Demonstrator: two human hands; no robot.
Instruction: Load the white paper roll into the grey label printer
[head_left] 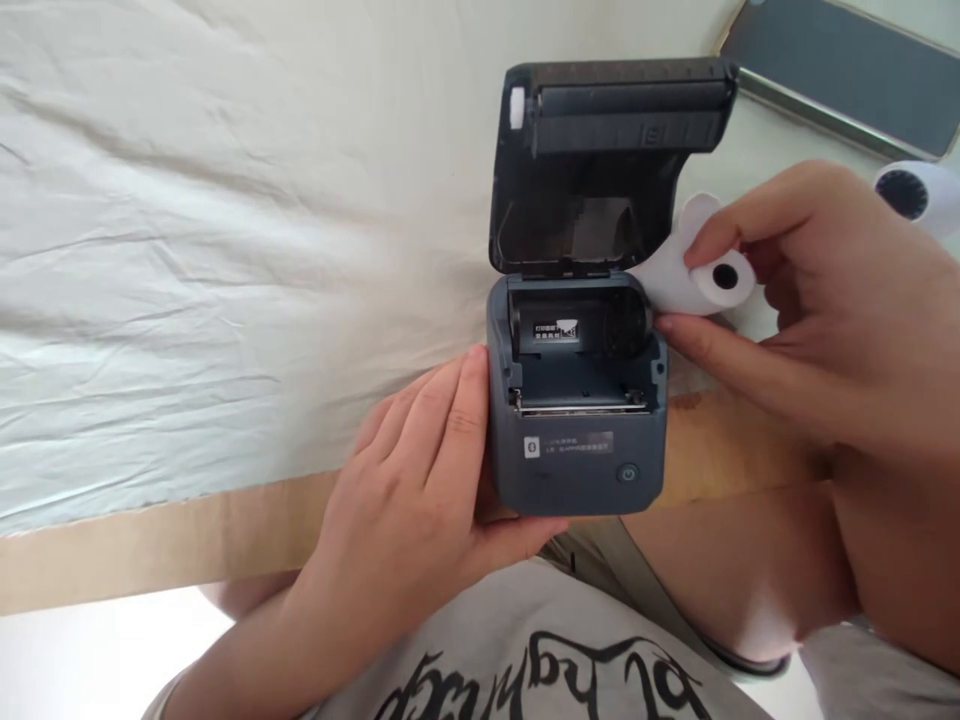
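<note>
A dark blue-grey label printer (577, 480) stands near the table's front edge, its black lid (585, 200) swung up. Inside, the paper bay (570, 370) holds no roll, and a small printed sticker shows on its back wall. My left hand (420, 470) wraps around the printer's left side, the thumb along its front edge. Beside the bay on the right, a white paper roll (679, 280) with a dark core hole is pinched between the thumb and fingers of my right hand (832, 300). A loose paper end curls up from the roll.
A dark flat device like a phone (847, 70) lies at the top right. Below it, another white roll (930, 195) is partly behind my right hand. A pale wrinkled cloth (225, 250) covers the table, with a brown strip (187, 530) along its front edge.
</note>
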